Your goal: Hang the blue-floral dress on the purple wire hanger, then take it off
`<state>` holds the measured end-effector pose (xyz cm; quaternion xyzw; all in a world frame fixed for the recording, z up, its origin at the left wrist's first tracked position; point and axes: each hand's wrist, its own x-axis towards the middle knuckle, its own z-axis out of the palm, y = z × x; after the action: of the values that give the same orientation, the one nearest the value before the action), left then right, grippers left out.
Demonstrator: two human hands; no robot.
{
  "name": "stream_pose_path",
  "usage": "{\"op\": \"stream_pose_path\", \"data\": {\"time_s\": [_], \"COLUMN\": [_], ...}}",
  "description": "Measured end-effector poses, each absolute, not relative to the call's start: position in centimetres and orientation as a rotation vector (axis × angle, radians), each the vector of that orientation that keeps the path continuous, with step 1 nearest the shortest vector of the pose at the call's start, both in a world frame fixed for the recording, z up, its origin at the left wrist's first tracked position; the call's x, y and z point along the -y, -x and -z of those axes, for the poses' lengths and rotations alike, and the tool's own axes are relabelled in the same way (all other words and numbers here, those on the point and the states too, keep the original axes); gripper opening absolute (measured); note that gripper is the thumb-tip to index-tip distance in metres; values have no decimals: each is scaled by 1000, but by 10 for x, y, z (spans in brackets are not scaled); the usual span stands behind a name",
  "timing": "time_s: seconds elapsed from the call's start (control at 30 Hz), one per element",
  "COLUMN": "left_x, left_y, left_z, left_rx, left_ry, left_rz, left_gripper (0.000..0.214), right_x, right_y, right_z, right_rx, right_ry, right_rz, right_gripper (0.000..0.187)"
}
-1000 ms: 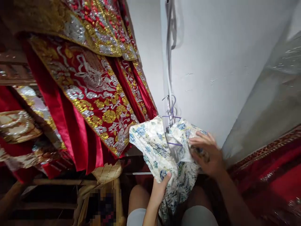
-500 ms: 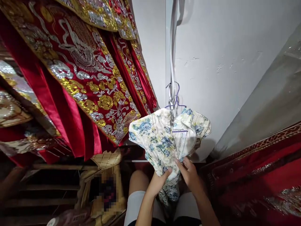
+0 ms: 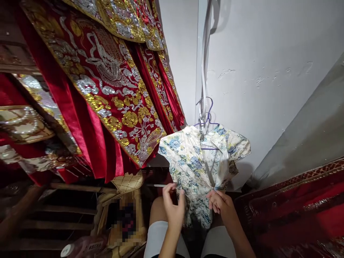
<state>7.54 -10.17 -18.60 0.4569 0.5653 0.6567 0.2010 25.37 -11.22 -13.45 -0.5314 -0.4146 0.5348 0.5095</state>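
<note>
A short-sleeved floral dress (image 3: 193,168), cream with blue and yellow flowers, hangs on a purple wire hanger (image 3: 209,111) in front of me. Its front lies partly open from the neck, and the lower part falls between my knees. My right hand (image 3: 221,203) has its fingers closed on the edge of the opening at the waist, where the cloth is gathered. At the dress's left side is my left hand (image 3: 174,202), thumb and fingers apart, holding nothing.
White straps (image 3: 203,53) hold the hanger against the white wall (image 3: 255,43). Red sequinned costumes (image 3: 115,93) hang close on the left. Below them stand a bamboo chair (image 3: 134,229) and a bottle with a white cap (image 3: 67,250). Red fabric (image 3: 303,200) lies at the right.
My left hand has let go of the dress front and moved left, its fingers spreading. The dress hangs straighter, and my right hand has curled at its edge. The view has shifted slightly.
</note>
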Motion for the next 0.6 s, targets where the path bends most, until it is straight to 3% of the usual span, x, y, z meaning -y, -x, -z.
{"op": "stream_pose_path", "data": {"time_s": [0.13,0.23,0.33,0.6], "left_x": [102,97,95,98], "left_y": [-119,-141,-149,-145], "left_z": [180,179,181,181], "left_rx": [-1271,-1254,-1218,-1254], "left_ry": [-1634,-1661,-1678,-1776], "left_rz": [-1376,-1310,-1315,-1198], "left_gripper": [25,3,19,15], "right_x": [113,117,114,46], "right_y": [-243,-244,-252,-273], "right_z": [138,144,138,32], "right_rx": [960,892,834,849], "right_ry": [1274,1266,1212,942], "right_rz": [-1429,-1444,-1424,-1304], "right_gripper": [50,48,50,25]}}
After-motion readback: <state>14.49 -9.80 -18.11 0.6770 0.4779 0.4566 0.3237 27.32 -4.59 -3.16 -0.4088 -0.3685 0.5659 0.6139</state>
